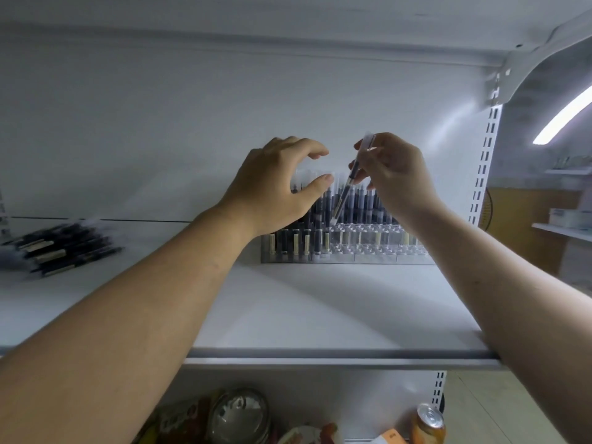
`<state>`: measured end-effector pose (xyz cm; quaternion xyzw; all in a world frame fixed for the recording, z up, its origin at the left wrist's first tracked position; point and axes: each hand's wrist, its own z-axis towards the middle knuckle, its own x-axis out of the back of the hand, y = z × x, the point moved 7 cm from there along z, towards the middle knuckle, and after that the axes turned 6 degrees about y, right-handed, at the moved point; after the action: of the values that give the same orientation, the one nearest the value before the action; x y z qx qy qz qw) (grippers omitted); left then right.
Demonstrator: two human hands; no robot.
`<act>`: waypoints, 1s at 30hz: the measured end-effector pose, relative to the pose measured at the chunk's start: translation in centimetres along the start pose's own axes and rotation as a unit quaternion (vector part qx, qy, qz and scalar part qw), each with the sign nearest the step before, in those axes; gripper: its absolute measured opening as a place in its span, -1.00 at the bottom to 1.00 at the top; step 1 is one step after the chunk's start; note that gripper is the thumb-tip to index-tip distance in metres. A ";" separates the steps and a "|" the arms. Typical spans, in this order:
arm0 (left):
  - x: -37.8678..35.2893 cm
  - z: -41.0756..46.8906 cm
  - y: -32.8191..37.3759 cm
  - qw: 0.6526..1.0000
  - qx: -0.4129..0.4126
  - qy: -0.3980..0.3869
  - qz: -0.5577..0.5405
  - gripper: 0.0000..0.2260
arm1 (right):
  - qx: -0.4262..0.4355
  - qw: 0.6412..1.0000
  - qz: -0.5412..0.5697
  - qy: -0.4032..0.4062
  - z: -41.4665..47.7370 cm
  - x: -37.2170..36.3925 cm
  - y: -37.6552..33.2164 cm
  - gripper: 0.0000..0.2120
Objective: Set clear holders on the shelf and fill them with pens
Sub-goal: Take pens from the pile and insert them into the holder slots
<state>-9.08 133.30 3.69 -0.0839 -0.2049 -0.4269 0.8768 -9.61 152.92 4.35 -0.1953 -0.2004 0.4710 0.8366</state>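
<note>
A clear tiered holder (pixel 371 251) stands on the white shelf (pixel 320 312) against the back wall. Several dark pens stand upright in its back and left rows; the front right slots look bare. My right hand (pixel 395 177) pinches one dark pen (pixel 347 187) with a clear cap, tilted with its tip low over the holder's middle. My left hand (pixel 278 187) hovers over the holder's left side, fingers and thumb curved apart, and seems to hold nothing; it hides some of the pens behind it.
A pile of loose dark pens (pixel 57 248) lies on the shelf at the far left. The shelf's front edge (pixel 336 355) runs across below my arms. Below it sit a jar lid (pixel 240 415), a drinks can (pixel 427 424) and packets. A slotted upright (pixel 483 165) bounds the right side.
</note>
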 end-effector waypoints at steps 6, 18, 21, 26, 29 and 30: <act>-0.4 -0.1 -0.5 0.999 0.024 -0.027 0.036 -0.52 | -0.005 0.999 -0.025 -0.026 -0.4 -0.7 0.3 -0.86; -0.9 -0.2 -1.1 0.997 0.047 -0.043 0.050 -0.53 | -0.021 0.986 -0.103 -0.128 -1.8 -3.2 0.6 -0.86; -0.9 -0.2 -1.0 0.997 0.046 -0.044 0.051 -0.53 | -0.027 0.985 -0.104 -0.132 -1.9 -3.4 0.7 -0.86; -0.9 -0.3 -1.1 0.996 0.052 -0.052 0.048 -0.48 | -0.035 0.974 -0.144 -0.171 -2.2 -4.2 1.6 -0.77; -0.9 -0.3 -1.1 0.996 0.056 -0.054 0.046 -0.50 | -0.029 0.977 -0.136 -0.163 -2.0 -3.7 1.4 -0.77; -0.9 -0.4 -1.1 0.996 0.056 -0.055 0.046 -0.51 | -0.026 0.979 -0.131 -0.153 -1.9 -3.4 1.2 -0.76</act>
<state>-10.32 133.14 2.95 -0.0673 -0.2720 -0.3683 0.8865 -11.09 150.29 1.64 -0.1149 -0.3624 0.3765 0.8448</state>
